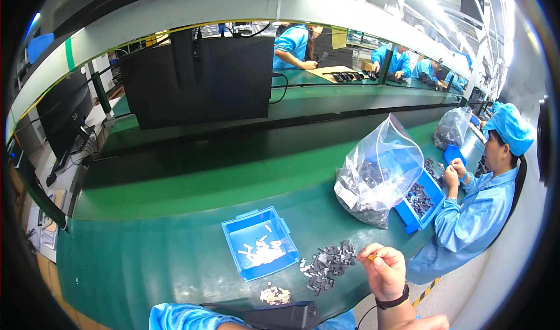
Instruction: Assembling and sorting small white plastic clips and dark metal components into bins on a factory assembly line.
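Note:
My right hand (pixel 385 274), with a black band round the wrist, is raised at the lower right. Its thumb and fingers pinch a small orange-yellow piece (pixel 372 257), too small to identify. Just left of this hand lies a loose pile of small black parts (pixel 328 266). A blue plastic bin (pixel 232 245) holds white, narrow pieces. Small cream-coloured pieces (pixel 275 295) form a heap in front of it. Of my left arm, only the blue sleeve (pixel 189 318) and a bit of forearm show at the lower edge; the left hand is not in view.
A black boxy object (pixel 283 316) sits at the lower edge. Beyond the black pile stand a clear bag of dark parts (pixel 367 184) and another blue bin (pixel 413 220). A co-worker in blue (pixel 478 213) works at the right. A black monitor (pixel 198 82) hangs over the green bench (pixel 146 254).

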A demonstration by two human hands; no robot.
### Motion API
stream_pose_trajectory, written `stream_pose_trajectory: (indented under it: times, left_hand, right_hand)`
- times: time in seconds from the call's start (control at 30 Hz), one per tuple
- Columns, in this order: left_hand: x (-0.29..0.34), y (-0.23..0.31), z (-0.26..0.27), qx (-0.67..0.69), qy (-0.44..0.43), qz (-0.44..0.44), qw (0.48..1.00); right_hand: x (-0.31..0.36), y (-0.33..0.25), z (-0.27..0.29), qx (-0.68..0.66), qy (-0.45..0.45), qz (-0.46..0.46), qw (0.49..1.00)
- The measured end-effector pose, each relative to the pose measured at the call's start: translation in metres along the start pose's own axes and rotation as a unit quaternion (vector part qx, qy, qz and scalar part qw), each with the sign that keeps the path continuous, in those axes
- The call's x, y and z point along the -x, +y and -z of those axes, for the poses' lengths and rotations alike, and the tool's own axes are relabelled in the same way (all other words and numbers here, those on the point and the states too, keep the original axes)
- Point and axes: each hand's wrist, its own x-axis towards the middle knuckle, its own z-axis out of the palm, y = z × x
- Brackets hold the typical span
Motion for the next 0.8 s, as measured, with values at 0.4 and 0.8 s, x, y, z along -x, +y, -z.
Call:
stream_pose_trajectory:
  times: [0.4,0.8]
  left_hand:
    - [0.048,-0.004,0.026,-0.054,0.018,-0.003,0.998]
    - [0.091,-0.079,0.061,-0.201,0.382,-0.044,0.901]
  right_hand:
    - [-0.004,0.003,0.001,-0.007,0.005,0.006,1.0]
    - [-0.003,0.012,-0.026,0.19,-0.08,0.013,0.978]
